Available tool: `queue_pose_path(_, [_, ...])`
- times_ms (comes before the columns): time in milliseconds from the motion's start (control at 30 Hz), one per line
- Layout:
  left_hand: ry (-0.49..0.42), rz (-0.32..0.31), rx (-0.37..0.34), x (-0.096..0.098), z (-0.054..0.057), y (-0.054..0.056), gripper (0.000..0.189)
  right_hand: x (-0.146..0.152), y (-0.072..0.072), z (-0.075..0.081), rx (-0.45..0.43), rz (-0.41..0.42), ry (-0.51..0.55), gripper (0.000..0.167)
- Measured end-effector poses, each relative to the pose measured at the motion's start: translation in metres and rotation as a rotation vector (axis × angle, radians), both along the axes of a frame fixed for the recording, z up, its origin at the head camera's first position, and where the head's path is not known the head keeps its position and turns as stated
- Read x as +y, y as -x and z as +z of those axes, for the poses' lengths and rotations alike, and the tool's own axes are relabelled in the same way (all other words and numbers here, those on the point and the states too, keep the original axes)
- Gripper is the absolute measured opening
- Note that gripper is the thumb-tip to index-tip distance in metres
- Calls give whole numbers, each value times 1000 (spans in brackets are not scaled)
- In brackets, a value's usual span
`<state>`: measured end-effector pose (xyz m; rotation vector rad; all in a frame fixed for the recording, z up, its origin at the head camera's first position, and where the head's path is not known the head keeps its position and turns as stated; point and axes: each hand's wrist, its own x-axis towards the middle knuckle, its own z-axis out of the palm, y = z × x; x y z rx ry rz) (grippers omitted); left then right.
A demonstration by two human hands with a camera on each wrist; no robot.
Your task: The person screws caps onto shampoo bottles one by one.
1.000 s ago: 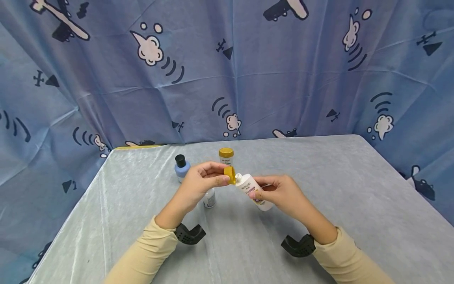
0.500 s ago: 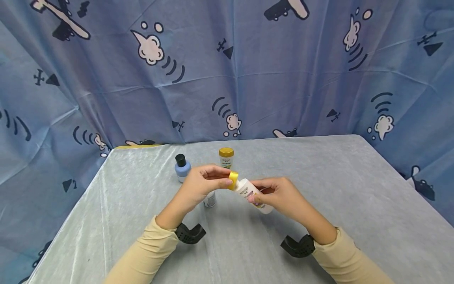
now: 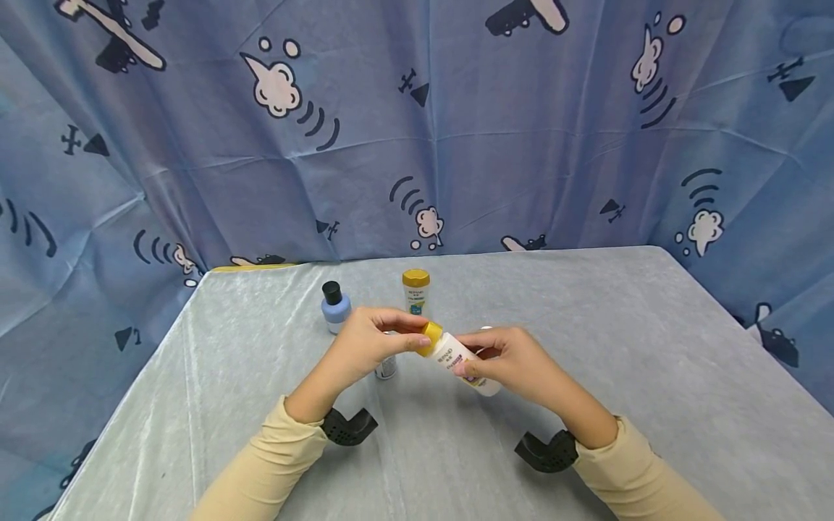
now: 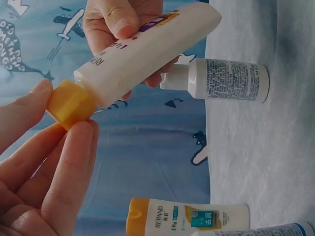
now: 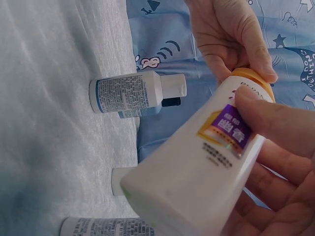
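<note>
A white shampoo bottle [image 3: 447, 352] is tilted above the table, its top towards the left. My right hand [image 3: 515, 358] grips its body, thumb across the front near the purple label [image 5: 229, 129]. At the bottle's mouth sits a yellow cap [image 4: 73, 104], which my left hand [image 3: 370, 346] pinches between thumb and fingertips. The neck is covered by the cap; whether the thread is engaged I cannot tell. Behind the hands stands another yellow-capped shampoo bottle [image 3: 415, 288], upright. A small white bottle [image 3: 386, 367] is partly hidden by the left hand.
A blue bottle with a black cap [image 3: 335, 307] stands at the back left of the cloth-covered table [image 3: 260, 376]. Beyond the right hand, mostly hidden in the head view, is a white bottle with small print [image 4: 231, 78]. A patterned blue curtain [image 3: 495, 166] hangs behind.
The yellow cap, first held just off the bottle's mouth, has moved down and right onto it with the left hand. The bottle has lowered slightly, still in the right hand.
</note>
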<state>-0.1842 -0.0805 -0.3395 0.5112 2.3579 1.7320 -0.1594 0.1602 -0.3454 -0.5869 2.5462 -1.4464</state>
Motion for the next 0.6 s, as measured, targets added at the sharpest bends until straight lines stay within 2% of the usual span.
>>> queue_pose_path(200, [33, 13, -6, 0, 0, -2, 28, 1, 0, -2, -4, 26, 2, 41])
queue_pose_path(433, [103, 21, 48, 3, 1, -6, 28, 2, 1, -2, -3, 47, 2, 40])
queue_pose_path(600, [108, -5, 72, 4, 4, -8, 29, 3, 2, -2, -10, 57, 5, 40])
